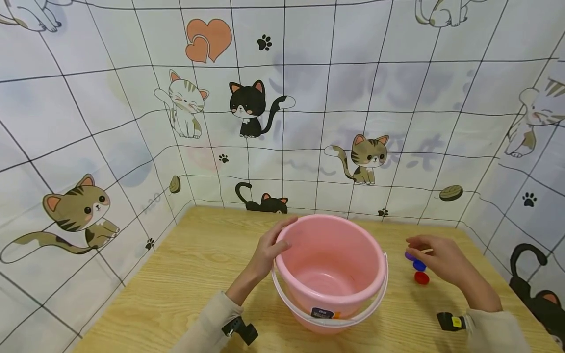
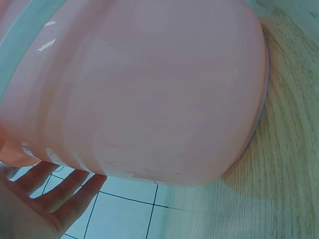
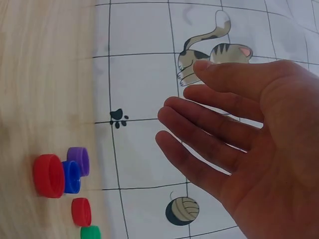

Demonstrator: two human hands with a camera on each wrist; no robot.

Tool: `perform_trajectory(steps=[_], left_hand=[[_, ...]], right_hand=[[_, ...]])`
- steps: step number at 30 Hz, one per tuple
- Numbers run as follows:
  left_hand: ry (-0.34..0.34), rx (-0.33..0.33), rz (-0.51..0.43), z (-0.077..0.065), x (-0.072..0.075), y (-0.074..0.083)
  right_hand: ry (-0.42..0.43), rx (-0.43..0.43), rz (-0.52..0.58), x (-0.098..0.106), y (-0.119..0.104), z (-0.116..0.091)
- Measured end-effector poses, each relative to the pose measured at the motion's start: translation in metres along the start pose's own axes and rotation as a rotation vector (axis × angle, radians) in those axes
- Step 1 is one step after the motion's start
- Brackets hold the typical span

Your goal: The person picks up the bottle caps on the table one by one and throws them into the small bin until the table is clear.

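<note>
A pink plastic bucket [image 1: 335, 294] stands upright on the table, its inside bare and its white handle [image 1: 328, 322] hanging down across the front. My left hand [image 1: 267, 250] holds the bucket's left rim, thumb over the edge and fingers against the outer wall; the left wrist view shows those fingers [image 2: 70, 196] beside the pink wall. To the bucket's right, my right hand [image 1: 443, 260] hovers with loosely bent fingers and nothing in them. Near it lie a purple cap [image 1: 410, 256], a blue cap [image 1: 419, 265] and a red cap [image 1: 422, 278].
The right wrist view shows a second, smaller red cap [image 3: 81, 212] and a green cap [image 3: 90, 232] on the wooden table [image 1: 212, 245]. A white cloth wall [image 1: 304, 88] with grid lines and printed cats surrounds the table at the back and sides.
</note>
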State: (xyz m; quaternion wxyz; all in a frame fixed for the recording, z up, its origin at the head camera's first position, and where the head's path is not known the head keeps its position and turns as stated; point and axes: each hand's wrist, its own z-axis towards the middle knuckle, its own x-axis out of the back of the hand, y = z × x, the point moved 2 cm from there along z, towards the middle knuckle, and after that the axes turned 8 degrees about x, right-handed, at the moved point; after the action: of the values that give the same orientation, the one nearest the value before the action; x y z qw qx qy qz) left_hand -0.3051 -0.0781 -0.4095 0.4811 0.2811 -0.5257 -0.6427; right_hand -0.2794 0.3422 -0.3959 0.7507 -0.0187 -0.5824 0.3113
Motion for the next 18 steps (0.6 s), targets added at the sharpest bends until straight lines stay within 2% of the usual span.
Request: perform_trajectory(steps=[8, 15, 18], left_hand=[[0.003, -0.007, -0.016, 0.001, -0.001, 0.000], [-0.004, -0.013, -0.004, 0.000, 0.000, 0.001], [-0.004, -0.013, -0.003, 0.000, 0.000, 0.002]], right_hand=[[-0.007, -0.027, -0.031, -0.007, 0.017, -0.006], [-0.025, -0.097, -0.037, -0.013, 0.028, -0.009], [-0.034, -0.102, -0.042, -0.016, 0.032, -0.009]])
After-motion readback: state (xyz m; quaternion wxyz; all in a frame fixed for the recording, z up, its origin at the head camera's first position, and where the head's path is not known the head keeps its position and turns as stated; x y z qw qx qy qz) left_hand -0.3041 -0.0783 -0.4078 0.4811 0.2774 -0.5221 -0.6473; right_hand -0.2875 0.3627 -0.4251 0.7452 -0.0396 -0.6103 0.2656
